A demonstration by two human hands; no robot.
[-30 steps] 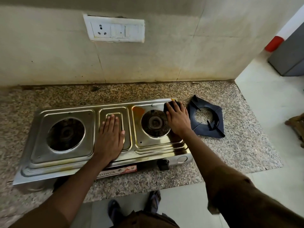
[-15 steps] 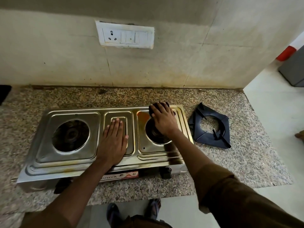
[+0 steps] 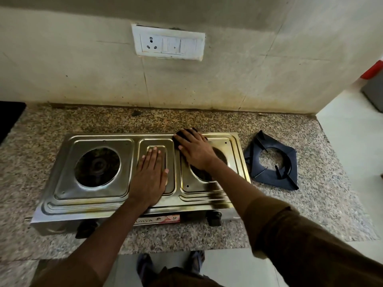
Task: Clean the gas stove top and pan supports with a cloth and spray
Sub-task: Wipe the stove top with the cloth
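Head cam, looking down at a steel two-burner gas stove (image 3: 93, 199) sitting on a speckled granite counter (image 3: 310, 204), centre of frame. Left hand (image 3: 150, 177) lies flat, fingers straight & together, palm pressed on the raised middle panel of the stove top, btwn the two burner wells. Right hand (image 3: 196, 151) is further back, at the back-left corner of the right burner section, fingers spread & pressing down on a dark cloth (image 3: 184, 133); only the cloth's edge shows past the fingertips, near the stove's rear rim. Right forearm crosses over the right burner opening, hiding most of it. Left burner (image 3: 97, 166) is open to view, no support on it. One dark pan support (image 3: 271, 164) lies on the counter just beside the stove's right edge, not touching it, right of centre in frame. Two black knobs show on the stove's front face, lower centre; a red & white brand label sits btwn them, text too blurred to read. White switch/socket plate (image 3: 169, 43) on the wall, upper centre. Brown sleeve (image 3: 300, 245) on the right arm, lower right. Feet in sandals visible on the floor, bottom centre. Spray bottle: can't see one.
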